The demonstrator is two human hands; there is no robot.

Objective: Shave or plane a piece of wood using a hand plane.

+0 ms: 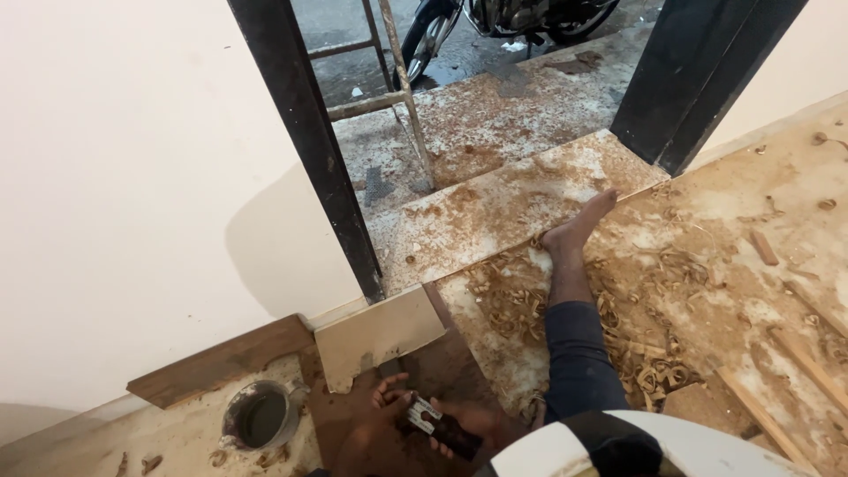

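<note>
head view looks down on both hands low in the picture, close together over a dark brown board [442, 367] that lies flat on the floor. the right hand [473, 422] is wrapped around a small dark tool [439, 426] with a pale metal end, its fingers curled shut about the dark part. the left hand [375, 415] rests just beside it, fingers loosely spread, the fingertips touching or nearly touching the tool's metal end; i cannot tell whether it grips. the tool sits between the two hands, just above the board.

just left of the hands a round metal pot [259, 415] stands on the floor, dark inside and smeared at the rim. above the hands a pale square piece of board [378, 334] lies tilted against the foot of a black door frame [318, 150], and a long brown plank [221, 360] lies along the base of the white wall [132, 177].

to the right the person's leg in a dark blue trouser [579, 362] stretches out, the bare foot [579, 225] reaching the edge of the doorstep. curled wood shavings [512, 296] lie thick on the floor around the leg, with thin wooden strips [799, 358] further right. a white and black rounded shape at the bottom edge is too close to tell.

beyond the doorway a ladder [397, 88] leans, and the front wheel of a motorbike [433, 35] shows on wet ground.
</note>
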